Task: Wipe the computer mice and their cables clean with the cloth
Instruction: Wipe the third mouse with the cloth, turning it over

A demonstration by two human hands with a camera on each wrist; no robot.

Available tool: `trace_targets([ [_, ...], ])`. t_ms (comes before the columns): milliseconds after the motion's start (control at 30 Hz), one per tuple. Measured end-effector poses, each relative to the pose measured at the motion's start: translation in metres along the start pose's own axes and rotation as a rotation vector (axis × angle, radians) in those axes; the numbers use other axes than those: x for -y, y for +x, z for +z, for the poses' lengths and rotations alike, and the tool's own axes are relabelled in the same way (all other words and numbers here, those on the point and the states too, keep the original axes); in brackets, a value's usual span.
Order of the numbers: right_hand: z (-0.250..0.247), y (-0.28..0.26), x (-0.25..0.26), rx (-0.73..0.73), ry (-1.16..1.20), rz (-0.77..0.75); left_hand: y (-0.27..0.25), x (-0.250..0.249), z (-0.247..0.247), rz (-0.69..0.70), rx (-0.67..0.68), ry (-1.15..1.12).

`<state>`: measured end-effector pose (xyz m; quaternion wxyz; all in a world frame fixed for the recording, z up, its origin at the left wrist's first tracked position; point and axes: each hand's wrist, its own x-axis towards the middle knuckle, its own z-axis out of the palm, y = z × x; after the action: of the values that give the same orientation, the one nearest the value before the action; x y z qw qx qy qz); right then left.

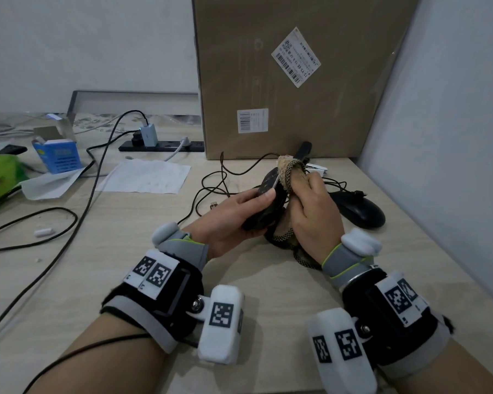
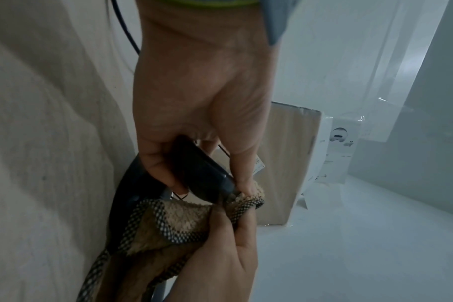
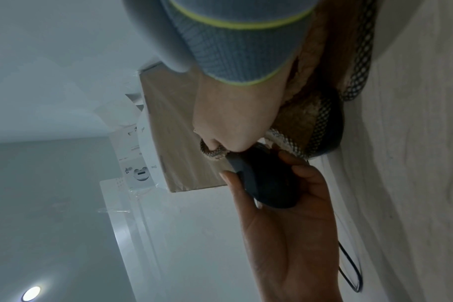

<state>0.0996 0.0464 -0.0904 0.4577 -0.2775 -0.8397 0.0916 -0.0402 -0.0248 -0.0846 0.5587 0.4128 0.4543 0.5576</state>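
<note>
Two mice: one (image 1: 264,204) gripped in left hand (image 1: 228,220); one (image 1: 359,209) on desk; one cloth (image 1: 289,173) pinched in right hand (image 1: 313,214)

We see one black mouse (image 1: 264,203) lifted off the desk, tilted, the tan cloth (image 1: 292,173) with its checked border pressed against it. A second black mouse (image 1: 359,207) lies just beside, among tangled thin black cables (image 1: 211,180).

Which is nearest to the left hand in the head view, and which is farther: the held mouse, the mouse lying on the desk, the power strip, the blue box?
1. Held mouse: in the left hand itself.
2. Mouse on the desk: to the right, past the right hand.
3. Power strip: behind, toward the wall.
4. Blue box: far left.
</note>
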Motion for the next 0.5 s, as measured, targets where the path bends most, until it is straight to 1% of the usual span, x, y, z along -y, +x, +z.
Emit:
trace_targets([
  [67, 0.002, 0.0, -0.002, 0.017, 0.035, 0.021, 0.001, -0.001, 0.002, -0.015, -0.001, -0.033],
  [133, 0.004, 0.0, -0.002, 0.027, 0.084, 0.014, 0.002, -0.003, 0.003, -0.032, -0.016, -0.15],
  [200, 0.004, -0.001, 0.0, 0.067, 0.13, -0.038, 0.004, -0.006, 0.0, -0.023, -0.066, -0.323],
  [267, 0.004, -0.002, 0.002, 0.15, 0.194, -0.093, 0.005, -0.006, -0.005, 0.018, -0.114, -0.425],
  [400, 0.006, -0.005, 0.003, 0.276, 0.236, -0.14, 0.007, -0.007, -0.012, 0.069, -0.175, -0.478],
  [500, 0.007, -0.006, 0.001, 0.291, 0.205, -0.14, 0.006, -0.009, -0.013, 0.074, -0.192, -0.455],
])
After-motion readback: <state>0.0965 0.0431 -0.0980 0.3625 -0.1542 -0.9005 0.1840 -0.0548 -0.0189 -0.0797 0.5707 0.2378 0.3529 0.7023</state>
